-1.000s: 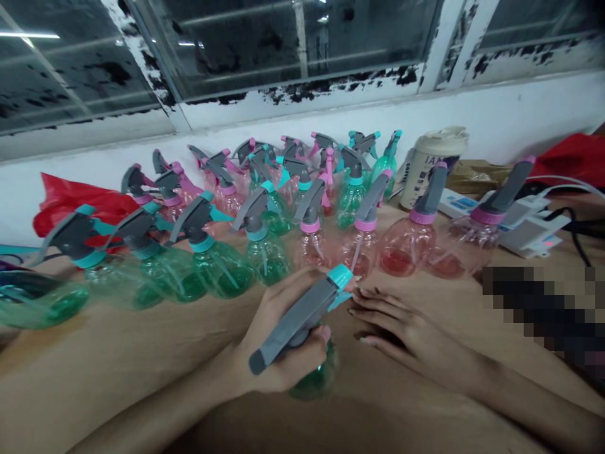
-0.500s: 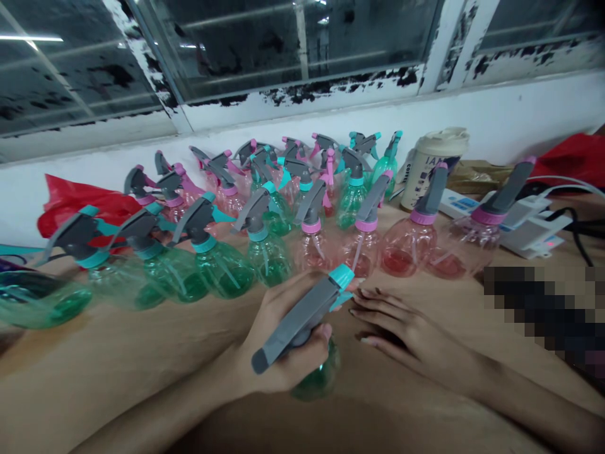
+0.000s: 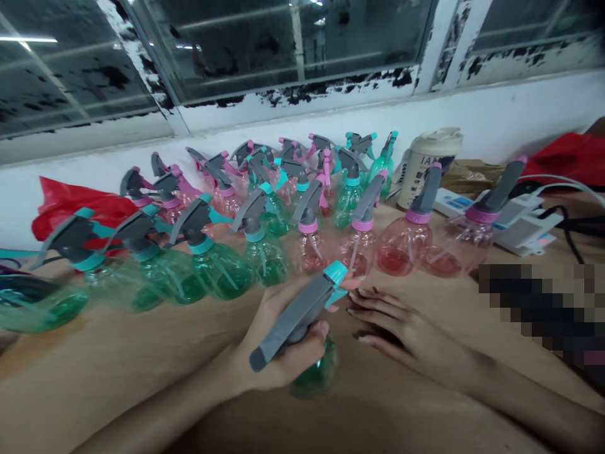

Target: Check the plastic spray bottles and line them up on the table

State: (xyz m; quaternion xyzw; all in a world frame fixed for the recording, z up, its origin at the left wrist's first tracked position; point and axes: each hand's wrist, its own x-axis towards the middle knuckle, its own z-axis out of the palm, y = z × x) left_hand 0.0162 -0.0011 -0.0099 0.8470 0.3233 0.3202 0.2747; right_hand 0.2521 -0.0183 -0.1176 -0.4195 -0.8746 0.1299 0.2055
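My left hand [image 3: 278,343] is wrapped around the neck of a green spray bottle [image 3: 316,372] that stands on the brown table [image 3: 118,372]. Its grey trigger head with a teal nozzle [image 3: 302,309] points up and right. My right hand [image 3: 401,328] lies flat on the table just right of the bottle, fingers stretched out toward the nozzle, holding nothing. Behind them stand rows of finished green spray bottles [image 3: 217,258] and pink spray bottles [image 3: 401,239].
A cream coffee cup [image 3: 425,164] stands at the back right beside a white power strip [image 3: 520,227] with cables. A red plastic bag [image 3: 75,202] lies at the left against the white wall; another red bag [image 3: 567,157] lies far right.
Almost nothing has moved. My left hand has tilted the bottle's trigger head slightly higher; the right hand stays flat on the table.
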